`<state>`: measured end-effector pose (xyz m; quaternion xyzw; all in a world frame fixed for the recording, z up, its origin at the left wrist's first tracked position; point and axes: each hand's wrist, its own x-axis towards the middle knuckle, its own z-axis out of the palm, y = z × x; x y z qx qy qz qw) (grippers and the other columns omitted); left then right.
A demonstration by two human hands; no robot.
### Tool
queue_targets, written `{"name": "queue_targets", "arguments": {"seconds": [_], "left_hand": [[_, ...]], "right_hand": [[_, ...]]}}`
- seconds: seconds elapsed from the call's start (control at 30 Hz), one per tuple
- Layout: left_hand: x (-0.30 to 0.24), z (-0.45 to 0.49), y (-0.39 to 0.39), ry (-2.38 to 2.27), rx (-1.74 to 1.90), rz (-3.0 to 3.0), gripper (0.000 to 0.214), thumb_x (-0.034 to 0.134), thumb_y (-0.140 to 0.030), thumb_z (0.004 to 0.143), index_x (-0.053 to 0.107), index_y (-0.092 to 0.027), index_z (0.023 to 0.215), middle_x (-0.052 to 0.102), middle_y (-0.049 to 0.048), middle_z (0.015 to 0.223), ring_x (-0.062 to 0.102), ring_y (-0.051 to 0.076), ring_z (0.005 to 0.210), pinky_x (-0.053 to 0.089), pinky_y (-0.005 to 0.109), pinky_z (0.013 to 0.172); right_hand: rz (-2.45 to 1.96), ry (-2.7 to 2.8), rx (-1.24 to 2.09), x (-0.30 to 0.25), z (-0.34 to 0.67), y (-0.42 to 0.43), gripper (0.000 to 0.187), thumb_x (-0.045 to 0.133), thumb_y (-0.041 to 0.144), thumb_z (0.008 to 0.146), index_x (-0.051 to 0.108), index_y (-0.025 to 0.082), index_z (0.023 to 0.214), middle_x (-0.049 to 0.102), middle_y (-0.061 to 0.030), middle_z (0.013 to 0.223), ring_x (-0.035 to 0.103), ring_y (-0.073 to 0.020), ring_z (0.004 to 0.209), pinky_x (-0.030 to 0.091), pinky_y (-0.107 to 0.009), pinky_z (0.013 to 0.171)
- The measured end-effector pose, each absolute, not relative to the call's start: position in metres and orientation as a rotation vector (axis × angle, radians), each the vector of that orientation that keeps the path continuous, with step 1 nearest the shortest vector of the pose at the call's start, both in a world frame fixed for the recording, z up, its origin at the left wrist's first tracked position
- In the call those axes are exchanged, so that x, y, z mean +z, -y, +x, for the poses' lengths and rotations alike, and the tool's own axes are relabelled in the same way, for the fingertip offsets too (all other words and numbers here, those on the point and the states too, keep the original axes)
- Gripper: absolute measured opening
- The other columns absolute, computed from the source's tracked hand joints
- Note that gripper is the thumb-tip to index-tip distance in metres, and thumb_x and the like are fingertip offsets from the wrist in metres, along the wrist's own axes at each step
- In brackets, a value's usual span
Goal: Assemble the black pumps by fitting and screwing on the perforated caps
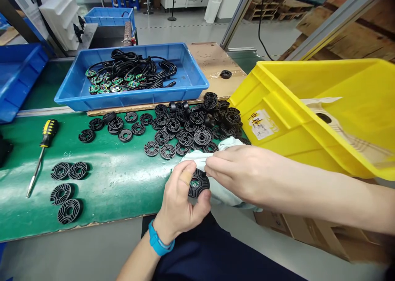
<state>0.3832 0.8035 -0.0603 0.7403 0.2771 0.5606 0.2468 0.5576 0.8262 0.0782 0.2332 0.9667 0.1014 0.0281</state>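
Observation:
My left hand (182, 198) is closed around a black ring-shaped disc (201, 186) with curved grooves on its face. Green circuit board shows through the disc's centre hole. My right hand (237, 170) is pinched at the disc's upper right edge; whatever its fingertips grip is hidden. Under and behind both hands lies a pale cloth (220, 194). Just beyond them a heap of similar black discs (185, 138) covers part of the green work surface (123, 182). Two pairs of grooved discs (70, 211) rest at the left, near the front edge.
A screwdriver (45, 143) lies at far left. Behind the heap stands a blue tray (138, 96) of black cables and round circuit boards. On the right is a yellow bin (262, 108). One disc (226, 74) sits on a brown board (212, 59); another blue tray (18, 75) is left.

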Motion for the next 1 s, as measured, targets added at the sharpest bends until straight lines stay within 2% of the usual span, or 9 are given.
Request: {"name": "queue_targets", "arguments": {"seconds": [0.27, 0.4, 0.5, 0.6, 0.7, 0.8, 1.0], "left_hand": [[-0.059, 0.382, -0.799, -0.996, 1.477, 2.297, 0.059, 0.058, -0.031, 0.098, 0.043, -0.013, 0.151, 0.060, 0.0249, 0.135, 0.063, 0.033, 0.124, 0.061, 0.047, 0.097], [-0.057, 0.385, -0.798, -1.047, 1.435, 2.373, 0.059, 0.057, -0.032, 0.098, 0.042, -0.011, 0.152, 0.063, 0.0248, 0.126, 0.068, 0.033, 0.115, 0.064, 0.046, 0.087], [-0.055, 0.387, -0.801, -1.066, 1.433, 2.380, 0.059, 0.055, -0.035, 0.100, 0.041, -0.014, 0.153, 0.065, 0.0209, 0.118, 0.069, 0.030, 0.107, 0.064, 0.044, 0.084], [-0.054, 0.387, -0.803, -1.057, 1.428, 2.344, 0.056, 0.055, -0.034, 0.100, 0.042, -0.017, 0.152, 0.065, 0.0184, 0.119, 0.068, 0.028, 0.109, 0.063, 0.044, 0.089], [-0.052, 0.383, -0.804, -1.046, 1.398, 2.269, 0.053, 0.055, -0.032, 0.101, 0.045, -0.019, 0.150, 0.064, 0.0168, 0.122, 0.066, 0.026, 0.111, 0.062, 0.043, 0.091], [-0.051, 0.381, -0.806, -0.996, 1.394, 2.227, 0.052, 0.056, -0.030, 0.101, 0.045, -0.020, 0.151, 0.063, 0.0158, 0.123, 0.064, 0.025, 0.113, 0.060, 0.041, 0.092], [-0.050, 0.380, -0.807, -1.002, 1.385, 2.270, 0.051, 0.056, -0.031, 0.101, 0.046, -0.021, 0.151, 0.063, 0.0151, 0.124, 0.064, 0.024, 0.112, 0.059, 0.040, 0.092]], "right_hand": [[0.797, -2.998, 0.366, 0.064, 0.562, -0.822, 0.030, 0.050, 0.002, 0.087, 0.060, 0.018, 0.064, 0.050, -0.0056, 0.068, 0.040, -0.0185, 0.062, 0.025, -0.038, 0.056], [0.819, -3.010, 0.339, 0.067, 0.560, -0.818, 0.031, 0.051, 0.001, 0.086, 0.057, 0.019, 0.063, 0.051, -0.0051, 0.067, 0.041, -0.0191, 0.062, 0.024, -0.037, 0.057], [0.835, -3.006, 0.381, 0.071, 0.558, -0.816, 0.033, 0.048, -0.002, 0.084, 0.059, 0.019, 0.062, 0.052, -0.0066, 0.066, 0.044, -0.0205, 0.064, 0.028, -0.038, 0.058], [0.851, -3.040, 0.414, 0.069, 0.563, -0.819, 0.036, 0.044, 0.000, 0.091, 0.064, 0.017, 0.067, 0.055, -0.0072, 0.068, 0.046, -0.0203, 0.063, 0.034, -0.037, 0.060], [0.940, -3.161, 0.363, 0.057, 0.574, -0.823, 0.034, 0.040, 0.004, 0.098, 0.069, 0.013, 0.082, 0.059, -0.0060, 0.073, 0.050, -0.0187, 0.064, 0.039, -0.033, 0.061], [1.159, -3.297, 0.259, 0.042, 0.581, -0.821, 0.030, 0.040, 0.007, 0.101, 0.070, 0.011, 0.096, 0.059, -0.0045, 0.075, 0.051, -0.0172, 0.066, 0.040, -0.030, 0.060], [1.474, -3.362, -0.009, 0.030, 0.575, -0.811, 0.029, 0.045, 0.008, 0.102, 0.071, 0.011, 0.089, 0.065, -0.0079, 0.079, 0.058, -0.0165, 0.070, 0.047, -0.028, 0.061]]}}
